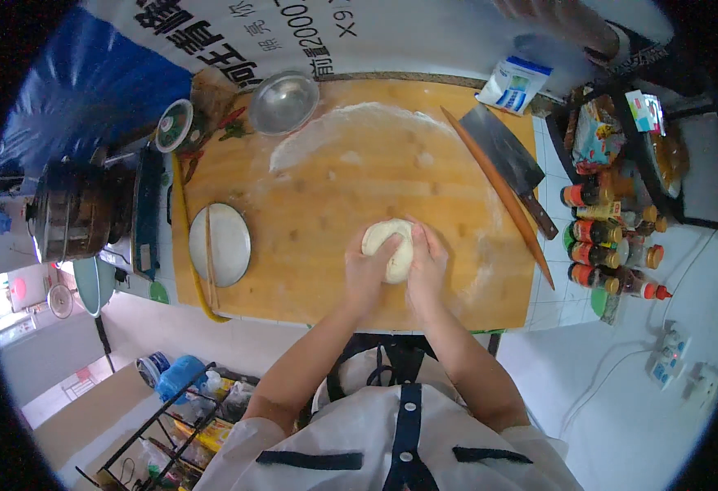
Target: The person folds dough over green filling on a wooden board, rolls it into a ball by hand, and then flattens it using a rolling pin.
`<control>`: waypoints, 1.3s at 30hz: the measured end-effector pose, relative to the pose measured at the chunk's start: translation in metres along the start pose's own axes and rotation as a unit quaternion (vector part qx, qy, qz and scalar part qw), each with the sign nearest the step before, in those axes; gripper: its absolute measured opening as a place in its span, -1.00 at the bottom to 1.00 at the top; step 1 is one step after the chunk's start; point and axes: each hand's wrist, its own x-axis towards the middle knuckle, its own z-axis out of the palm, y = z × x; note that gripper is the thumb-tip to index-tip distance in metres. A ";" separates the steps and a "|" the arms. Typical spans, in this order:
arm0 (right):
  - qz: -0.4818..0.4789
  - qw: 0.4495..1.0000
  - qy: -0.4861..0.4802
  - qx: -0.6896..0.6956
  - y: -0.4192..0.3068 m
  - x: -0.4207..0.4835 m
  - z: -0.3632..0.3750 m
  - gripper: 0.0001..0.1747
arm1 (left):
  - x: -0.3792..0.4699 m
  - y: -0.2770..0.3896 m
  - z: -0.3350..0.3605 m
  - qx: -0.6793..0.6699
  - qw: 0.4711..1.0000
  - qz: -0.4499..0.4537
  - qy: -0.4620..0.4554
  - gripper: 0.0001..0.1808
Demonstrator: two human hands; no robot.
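A ball of pale dough [400, 261] lies between my two hands near the front edge of the wooden board [334, 245]. My left hand [371, 270] presses on its left side with the thumb over the top. Against the right side of the dough, my right hand [426, 261] has its fingers curved round it. White flour [359, 116] is spread in an arc on the far part of the board. To the right lie a tapered wooden rolling pin [497, 184] and a cleaver [503, 150] with a brown handle.
A metal bowl [284, 103] and red chillies [232, 118] sit at the back left. Chopsticks [210, 251] rest across a round white lid or plate [236, 245]. A pot [70, 212] stands at far left, sauce bottles [592, 233] at right, a white packet [514, 85] at back right.
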 end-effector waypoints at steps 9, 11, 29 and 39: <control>-0.042 0.985 -0.049 -0.162 0.023 0.033 -0.019 -0.60 | 0.044 -0.018 0.001 0.532 0.751 0.391 0.009 -0.53; -0.042 0.994 -0.014 -0.105 0.023 0.033 -0.023 -0.59 | 0.042 -0.018 0.012 0.638 0.661 0.393 -0.038 -0.46; -0.189 0.935 0.015 -0.299 0.001 0.010 -0.067 -0.61 | 0.045 -0.027 0.022 0.740 0.595 0.306 -0.072 -0.27; -0.287 0.804 -0.065 -0.517 0.013 0.057 -0.032 -0.46 | 0.043 -0.011 -0.028 0.473 0.786 0.398 -0.026 -0.48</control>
